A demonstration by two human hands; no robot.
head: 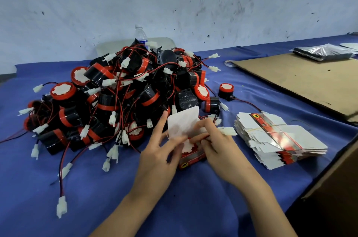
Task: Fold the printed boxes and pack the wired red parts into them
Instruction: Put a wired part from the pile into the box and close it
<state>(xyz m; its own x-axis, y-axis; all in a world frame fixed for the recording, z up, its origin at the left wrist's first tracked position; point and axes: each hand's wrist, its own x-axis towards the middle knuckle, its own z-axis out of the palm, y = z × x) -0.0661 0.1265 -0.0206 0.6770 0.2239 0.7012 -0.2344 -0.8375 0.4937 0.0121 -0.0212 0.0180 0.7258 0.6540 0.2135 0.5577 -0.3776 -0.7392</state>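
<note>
One box, head view: printed box [191,157] near centre, red part [187,146] inside, lid flap [183,122] upright.
Left hand [157,151]: index straight, thumb and other fingers gripping the box's left side.
Right hand [219,145]: fingers curled together, pinching the flap's right edge.
Tip: tuck your wire and plug fully in before folding the flap down.
Stock: wired parts [120,91] piled far left; flat boxes [280,138] stacked right.
</note>
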